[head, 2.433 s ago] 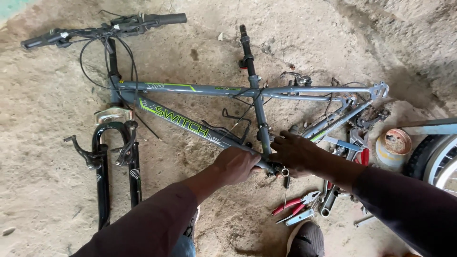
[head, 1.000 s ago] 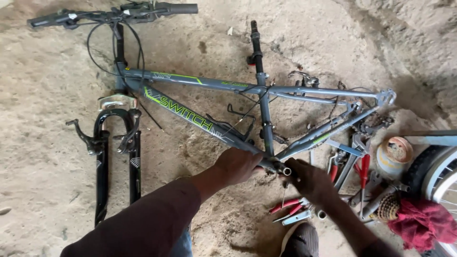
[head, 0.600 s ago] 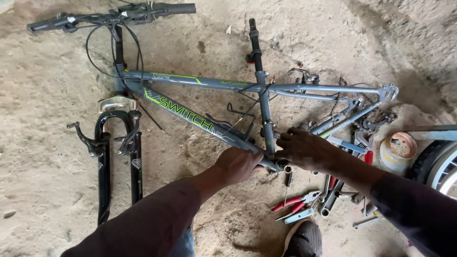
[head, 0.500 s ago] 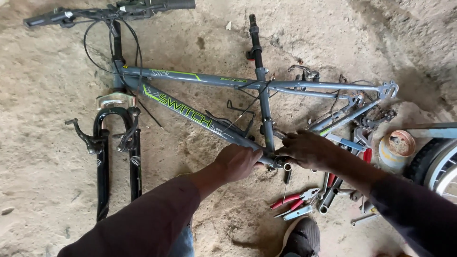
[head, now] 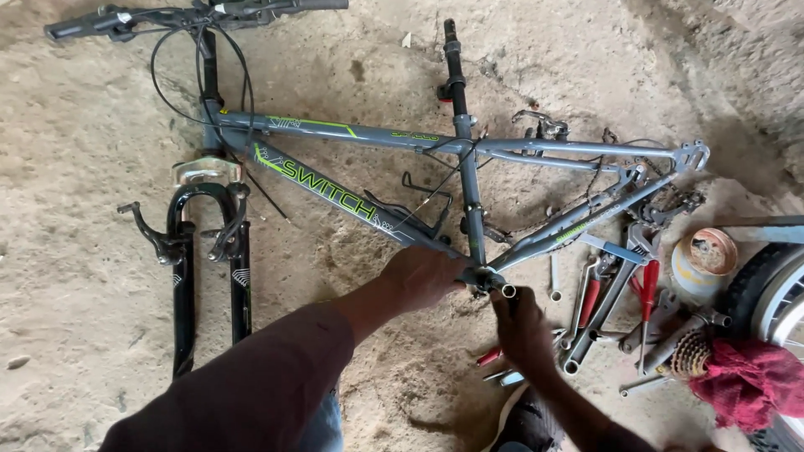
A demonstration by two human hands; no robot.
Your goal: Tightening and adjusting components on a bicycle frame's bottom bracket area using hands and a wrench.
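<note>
**Hidden and cut off**

The left hand [head: 423, 276] covers the lower end of the bike frame [head: 368, 138]. The handlebar [head: 167, 15] runs off the top edge. The wheel [head: 775, 293] at lower right is cut by the frame's edge, partly under a red rag [head: 749, 378].

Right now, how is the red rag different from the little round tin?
The red rag is soft, crumpled and bright red beside the tyre; the round tin is stiff, pale and cylinder-shaped with a rusty top. The rag looks bigger than the tin. Both sit on the dirt floor among tools.
</note>
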